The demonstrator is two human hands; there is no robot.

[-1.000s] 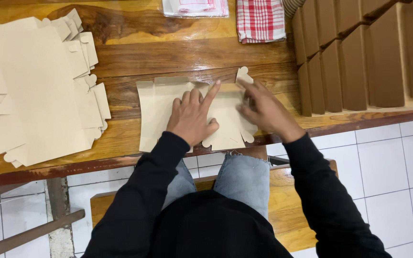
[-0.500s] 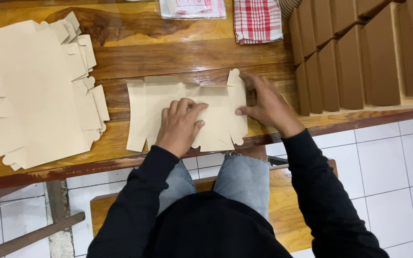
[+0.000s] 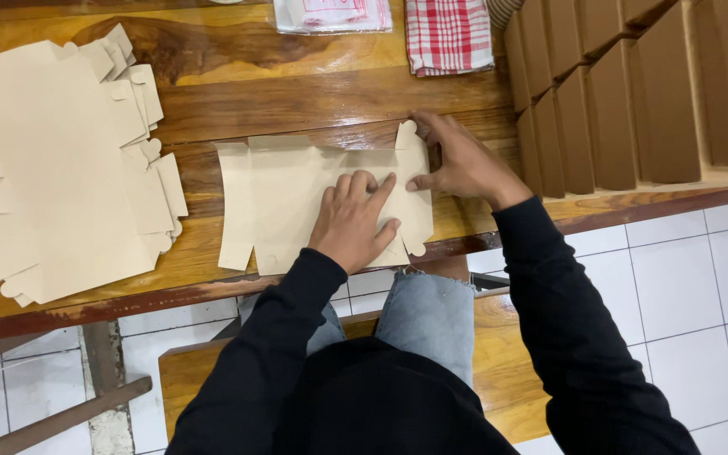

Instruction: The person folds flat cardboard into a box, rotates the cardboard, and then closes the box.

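A flat tan cardboard box blank (image 3: 280,198) lies on the wooden table (image 3: 297,93) near its front edge. My left hand (image 3: 354,221) presses flat on the blank's right half, fingers spread and pointing up-right. My right hand (image 3: 458,162) grips the blank's right end flap, thumb on top and fingers curled behind its edge. Both sleeves are black.
A stack of unfolded tan blanks (image 3: 61,160) lies at the left. Rows of folded brown boxes (image 3: 634,84) stand at the right. A red-checked cloth (image 3: 448,34) and a clear packet (image 3: 334,14) sit at the far edge. Below are a wooden bench (image 3: 499,337) and white floor tiles.
The blank has been unfolded wider and shifted left. My left hand slid down-left onto it, and my right hand moved up to the right end flap.
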